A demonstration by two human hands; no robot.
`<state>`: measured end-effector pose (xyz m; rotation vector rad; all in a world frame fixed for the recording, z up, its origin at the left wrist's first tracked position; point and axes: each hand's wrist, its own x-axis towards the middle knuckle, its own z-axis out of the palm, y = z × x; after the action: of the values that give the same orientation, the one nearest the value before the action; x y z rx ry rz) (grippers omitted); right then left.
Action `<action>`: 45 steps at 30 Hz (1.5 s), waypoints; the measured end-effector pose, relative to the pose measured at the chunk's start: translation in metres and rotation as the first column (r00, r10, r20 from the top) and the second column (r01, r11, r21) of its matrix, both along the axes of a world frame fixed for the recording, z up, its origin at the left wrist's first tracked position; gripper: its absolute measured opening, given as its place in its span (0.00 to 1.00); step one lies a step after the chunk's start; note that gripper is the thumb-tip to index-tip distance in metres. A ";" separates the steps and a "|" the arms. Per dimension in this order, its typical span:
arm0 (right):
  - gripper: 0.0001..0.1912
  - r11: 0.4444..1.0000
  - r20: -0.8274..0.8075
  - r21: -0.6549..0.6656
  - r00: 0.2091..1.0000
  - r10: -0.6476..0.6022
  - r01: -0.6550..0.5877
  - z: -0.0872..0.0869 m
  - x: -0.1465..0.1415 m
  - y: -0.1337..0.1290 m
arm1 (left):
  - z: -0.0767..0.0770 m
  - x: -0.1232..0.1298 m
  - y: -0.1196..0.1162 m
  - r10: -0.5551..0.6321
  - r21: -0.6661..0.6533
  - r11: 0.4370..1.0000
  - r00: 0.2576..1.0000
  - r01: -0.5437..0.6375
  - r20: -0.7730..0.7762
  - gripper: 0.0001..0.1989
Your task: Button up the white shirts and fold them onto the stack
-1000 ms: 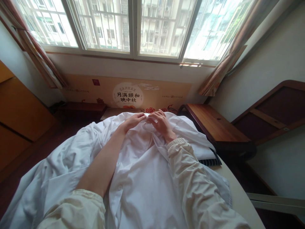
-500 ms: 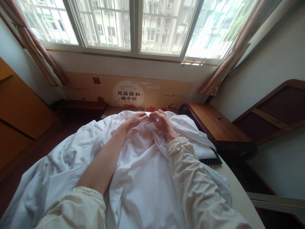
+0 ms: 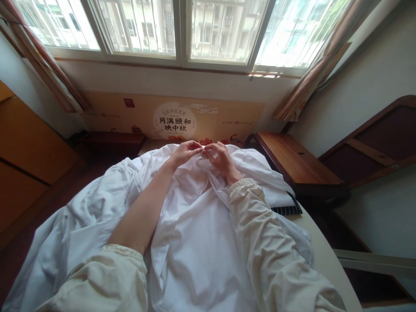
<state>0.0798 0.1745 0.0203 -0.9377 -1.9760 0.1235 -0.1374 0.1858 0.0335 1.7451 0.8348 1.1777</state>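
Observation:
A large white coat (image 3: 201,242) lies spread and wrinkled over a table (image 3: 325,255), its folds hanging down the left side. At its far end my left hand (image 3: 186,152) is closed, thumb and fingers pinching the coat's edge. Right beside it, my right hand (image 3: 221,159) has its fingers bent and pinched together on the same bit of cloth. The fingertips of both hands almost meet. Whatever small detail lies between them is too fine to make out.
A black striped item (image 3: 287,210) pokes out from under the coat at the right. Beyond stands a wooden bench or chair seat (image 3: 292,158). A printed board (image 3: 130,125) leans below the window (image 3: 143,30). An orange-brown cabinet (image 3: 29,151) is at the left.
The whole view has shifted slightly, so things sit a little higher. My left hand's wrist and knuckles are raised a bit more; both hands stay at the same spot on the coat.

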 end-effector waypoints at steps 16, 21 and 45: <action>0.08 0.998 -0.004 0.007 0.998 0.063 -0.063 -0.002 -0.001 0.003 | -0.003 -0.001 0.002 -0.009 -0.041 0.999 0.999 0.011 0.044 0.26; 0.07 0.997 -0.024 -0.019 0.997 0.076 -0.076 0.001 -0.001 0.002 | -0.002 -0.001 0.001 -0.018 -0.049 0.999 0.998 0.021 0.055 0.26; 0.09 0.999 0.066 0.004 0.997 0.044 -0.045 -0.003 0.004 0.008 | -0.001 0.004 -0.007 0.107 0.118 0.988 0.994 -0.101 -0.038 0.15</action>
<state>0.0837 0.1828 0.0172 -0.9052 -2.0581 0.1134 -0.1333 0.1787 0.0329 1.8462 0.9090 1.2830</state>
